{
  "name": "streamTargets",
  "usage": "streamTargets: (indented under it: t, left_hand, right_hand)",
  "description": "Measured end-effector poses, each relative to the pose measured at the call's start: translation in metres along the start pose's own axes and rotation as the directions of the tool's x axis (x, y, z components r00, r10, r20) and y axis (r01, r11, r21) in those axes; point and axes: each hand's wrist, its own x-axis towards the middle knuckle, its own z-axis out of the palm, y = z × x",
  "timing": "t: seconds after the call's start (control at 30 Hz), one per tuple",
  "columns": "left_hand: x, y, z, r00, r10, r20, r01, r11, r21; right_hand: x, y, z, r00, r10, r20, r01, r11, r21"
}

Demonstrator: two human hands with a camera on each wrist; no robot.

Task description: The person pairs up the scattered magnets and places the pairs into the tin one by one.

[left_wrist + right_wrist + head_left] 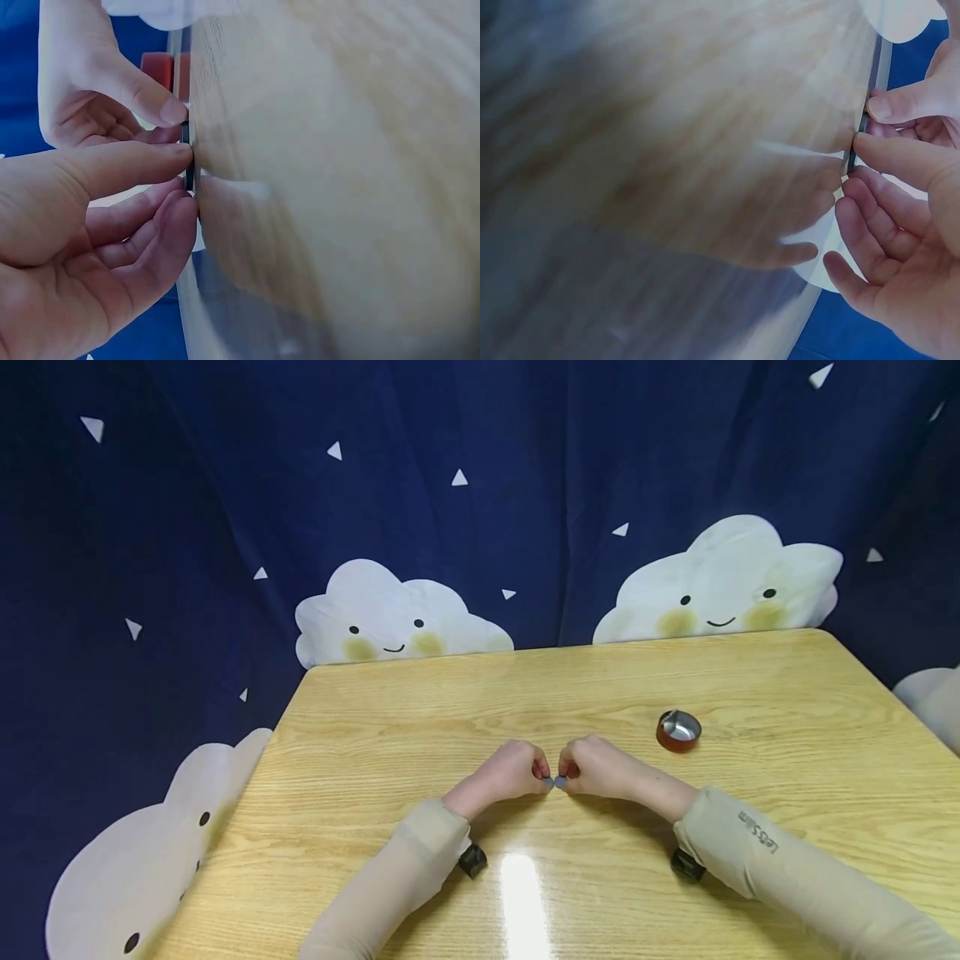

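Note:
Two small, flat grey discs lie edge to edge at the tabletop, between the two hands. My left hand [516, 770] pinches the left disc [549, 783] by its edge with thumb and index finger. The right disc [561, 782] is pinched the same way by my right hand [600, 768]. Seen from the side in the left wrist view, the discs show as thin dark pieces, low against the table, with the left thumb [142, 163] along one of them. In the right wrist view, the right hand's other fingers [881, 232] curve loosely below, and much of both discs is hidden.
A round reddish-brown tin [678, 732] with a shiny silver inside stands on the wooden table [420, 710], beyond the right hand. A dark blue curtain [525, 460] with clouds and triangles hangs behind the table's far edge. A bright light reflection lies near the front.

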Motion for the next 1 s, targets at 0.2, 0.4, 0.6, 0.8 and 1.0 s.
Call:
streamTargets:
  t: [0.2, 0.4, 0.6, 0.8, 1.0]
  left_hand:
    - [-0.001, 0.004, -0.002, 1.000, -0.010, 0.006, 0.010, 1.000, -0.001]
    - [0.000, 0.006, -0.001, 1.000, -0.015, 0.021, 0.015, 1.000, 0.000]
    - [0.002, 0.006, 0.001, 0.999, 0.001, 0.034, -0.002, 1.000, 0.026]
    - [0.001, 0.007, 0.001, 0.999, 0.027, 0.041, -0.029, 0.998, 0.051]
    - [0.003, 0.010, -0.001, 0.996, 0.068, 0.057, -0.074, 0.991, 0.108]
  right_hand:
    - [-0.002, 0.003, -0.002, 1.000, -0.006, -0.021, 0.005, 1.000, -0.018]
    - [-0.008, 0.009, -0.006, 1.000, 0.010, -0.017, -0.010, 0.999, -0.037]
    - [-0.014, 0.015, -0.014, 0.999, 0.010, -0.049, -0.013, 0.999, -0.053]
    - [-0.023, 0.019, -0.026, 0.992, 0.050, -0.118, -0.065, 0.989, -0.131]
    - [-0.030, 0.024, -0.034, 0.983, 0.057, -0.175, -0.087, 0.982, -0.170]
